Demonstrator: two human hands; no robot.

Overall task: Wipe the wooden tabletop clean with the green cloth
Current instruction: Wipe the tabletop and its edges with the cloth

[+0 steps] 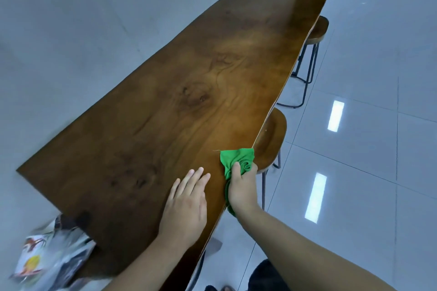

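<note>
Floor [369, 139]: pale glossy tiles to the right of the worktop, with bright oblong reflections of ceiling lights.
Wall [71, 30]: plain grey-white surface running along the worktop's far long side.
Worktop [189, 92]: long, narrow slab of dark brown wood with strong grain and knots, running from lower left to upper right; surface polished and slightly reflective.
Far stool [318, 30]: round wooden seat on thin black metal legs, tucked partly under the worktop's right edge.
Near stool [272, 137]: same make, seat partly under the right edge, just beside the cloth.
Printed bags [47, 260]: blurred plastic packaging with orange and yellow print, below the worktop's near left corner.
Left hand [186, 205]: laid flat, palm down on the wood, fingers extended and slightly spread; holds nothing.
Right hand [241, 186]: closed in a fist around the cloth, at the worktop's right edge.
Green cloth [236, 158]: bright green, bunched; its front part spreads onto the wood at the right edge, the rest trails down below the fist.
</note>
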